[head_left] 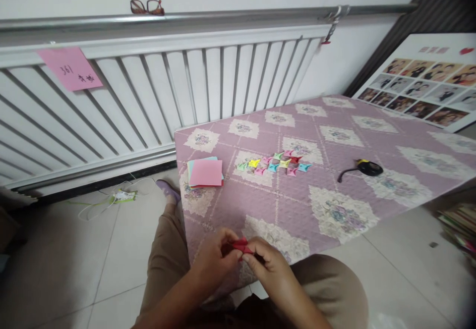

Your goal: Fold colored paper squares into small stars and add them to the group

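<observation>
Between my two hands, close to the near edge of the table, is a small piece of folded red paper (242,245). My left hand (217,252) pinches it from the left, thumb in front. From the other side my right hand (266,259) grips it with thumb and fingers. Parts of the paper are hidden by the fingertips. Farther back on the cloth lie several small folded paper shapes (273,167) in green, yellow, pink, blue and red, set in rows. To their left sits a stack of square coloured paper (206,173), pink on top.
A purple patterned tablecloth (293,205) covers the table. A black object with a strap (369,168) lies at the right. Behind stand a white radiator (208,81), a rail with glasses (148,7) and a photo board (420,86). A power strip (124,196) lies on the floor.
</observation>
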`<state>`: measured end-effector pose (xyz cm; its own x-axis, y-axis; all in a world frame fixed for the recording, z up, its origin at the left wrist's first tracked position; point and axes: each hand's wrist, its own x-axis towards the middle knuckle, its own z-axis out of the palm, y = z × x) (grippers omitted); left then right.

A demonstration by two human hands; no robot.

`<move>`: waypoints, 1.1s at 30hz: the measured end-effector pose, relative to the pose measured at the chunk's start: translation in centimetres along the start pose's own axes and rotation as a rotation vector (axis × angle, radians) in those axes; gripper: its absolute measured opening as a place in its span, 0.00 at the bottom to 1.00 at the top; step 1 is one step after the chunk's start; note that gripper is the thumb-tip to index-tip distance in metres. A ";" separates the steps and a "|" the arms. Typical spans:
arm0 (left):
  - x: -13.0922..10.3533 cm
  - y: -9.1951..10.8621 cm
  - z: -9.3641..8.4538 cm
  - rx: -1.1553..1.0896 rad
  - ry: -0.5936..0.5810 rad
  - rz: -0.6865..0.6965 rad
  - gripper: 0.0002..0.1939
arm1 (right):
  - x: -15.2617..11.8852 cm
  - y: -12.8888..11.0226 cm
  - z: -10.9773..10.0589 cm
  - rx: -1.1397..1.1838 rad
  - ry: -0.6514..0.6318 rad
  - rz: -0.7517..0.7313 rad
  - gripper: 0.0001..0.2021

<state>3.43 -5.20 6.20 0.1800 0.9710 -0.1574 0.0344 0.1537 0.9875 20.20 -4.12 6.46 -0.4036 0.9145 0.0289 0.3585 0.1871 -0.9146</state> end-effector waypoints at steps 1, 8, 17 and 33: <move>0.0 -0.3 0.2 -0.104 0.008 -0.039 0.10 | 0.0 0.1 0.1 0.022 0.028 0.013 0.09; -0.3 -0.8 0.7 -0.223 -0.003 -0.150 0.16 | 0.1 0.2 1.1 0.167 0.154 0.076 0.10; -0.5 -1.0 1.1 -0.100 0.042 -0.143 0.05 | 0.3 -0.3 0.8 0.289 0.206 0.151 0.11; -0.6 -1.1 0.9 -0.009 -0.008 -0.223 0.07 | 0.6 0.5 1.5 0.577 0.170 0.404 0.17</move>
<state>4.19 -6.17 5.18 0.1762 0.9112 -0.3723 0.0654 0.3665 0.9281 18.88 -4.03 5.39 -0.1806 0.9240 -0.3372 -0.0686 -0.3538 -0.9328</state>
